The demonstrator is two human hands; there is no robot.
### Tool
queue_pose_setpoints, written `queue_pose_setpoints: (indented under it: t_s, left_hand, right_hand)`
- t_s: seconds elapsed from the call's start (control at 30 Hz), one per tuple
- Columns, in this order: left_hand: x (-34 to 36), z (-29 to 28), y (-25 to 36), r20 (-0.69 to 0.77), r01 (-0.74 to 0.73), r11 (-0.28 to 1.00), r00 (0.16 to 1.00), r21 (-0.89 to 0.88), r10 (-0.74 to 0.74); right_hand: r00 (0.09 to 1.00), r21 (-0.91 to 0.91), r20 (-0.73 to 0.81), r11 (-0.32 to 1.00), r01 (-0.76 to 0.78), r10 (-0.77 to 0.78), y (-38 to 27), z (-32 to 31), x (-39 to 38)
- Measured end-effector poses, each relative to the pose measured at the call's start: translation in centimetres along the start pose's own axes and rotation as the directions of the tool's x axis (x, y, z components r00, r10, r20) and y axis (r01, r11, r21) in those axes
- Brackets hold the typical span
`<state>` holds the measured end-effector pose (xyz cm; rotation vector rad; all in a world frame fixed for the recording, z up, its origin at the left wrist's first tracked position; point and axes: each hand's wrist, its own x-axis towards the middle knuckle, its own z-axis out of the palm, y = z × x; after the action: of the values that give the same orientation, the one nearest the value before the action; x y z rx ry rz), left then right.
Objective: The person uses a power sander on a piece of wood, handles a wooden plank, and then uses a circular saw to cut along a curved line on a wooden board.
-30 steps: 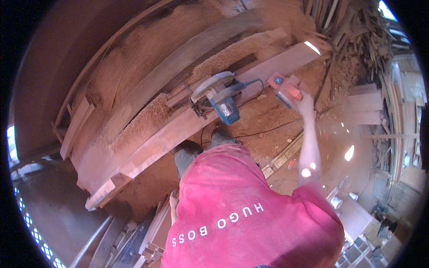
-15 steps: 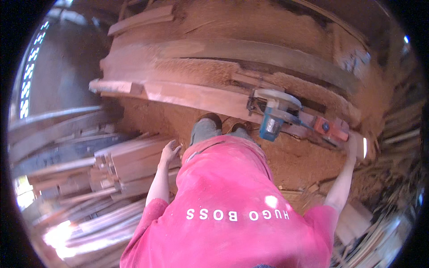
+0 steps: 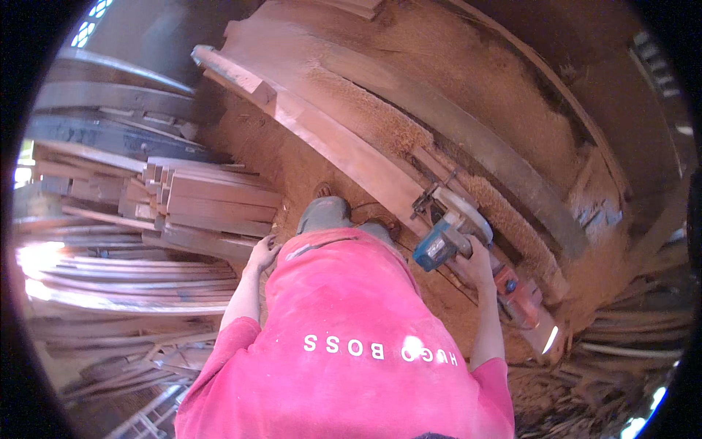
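Note:
My right hand (image 3: 475, 265) is closed around the rear handle of a blue and grey circular saw (image 3: 441, 246). The saw rests at the near edge of a long, sawdust-covered wooden bench, over a pale reddish plank (image 3: 333, 146). Just beyond my right wrist lies a red power tool with a blue knob, probably an electric planer (image 3: 518, 296). My left hand (image 3: 264, 254) hangs beside my hip with nothing in it, its fingers loosely apart, near a stack of cut boards (image 3: 219, 197).
Heaps of sawdust (image 3: 398, 128) cover the bench around a long dark beam (image 3: 468, 132). More lumber (image 3: 131, 282) is piled along the left. Scrap wood (image 3: 621, 329) lies at the right, and sawdust coats the floor (image 3: 314, 172).
My right hand has moved from beside the red tool to the saw's handle. The view has turned, so the bench now slants down to the right. My left hand stays low by my side.

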<state>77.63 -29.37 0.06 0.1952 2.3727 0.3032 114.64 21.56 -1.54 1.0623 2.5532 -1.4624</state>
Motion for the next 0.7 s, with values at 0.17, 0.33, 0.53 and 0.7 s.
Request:
queue_pose_setpoints:
  t_s: [0.17, 0.33, 0.53, 0.7]
  left_hand:
    - [-0.6, 0.8, -3.3, -0.03, 0.047, 0.996, 0.998, -0.08, -0.049]
    - [-0.2, 2.1, -5.1, -0.075, 0.04, 0.986, 0.996, -0.16, -0.052]
    - [1.1, 3.4, -8.6, -0.024, 0.089, 0.964, 0.995, -0.251, -0.098]
    - [3.7, 1.2, -9.3, -0.049, 0.068, 0.961, 0.995, -0.269, -0.084]
  right_hand:
    - [0.954, 0.197, 0.288, 0.98, 0.031, -0.088, 4.3, 0.0, 2.8]
    - [0.982, 0.119, 0.187, 0.993, 0.003, -0.025, 2.4, -0.2, 2.5]
    - [0.992, -0.342, 0.059, 0.936, -0.081, 0.108, -10.3, -1.4, 1.7]
    - [0.994, 0.201, -0.047, 0.976, -0.084, 0.096, -21.1, -3.0, 0.9]
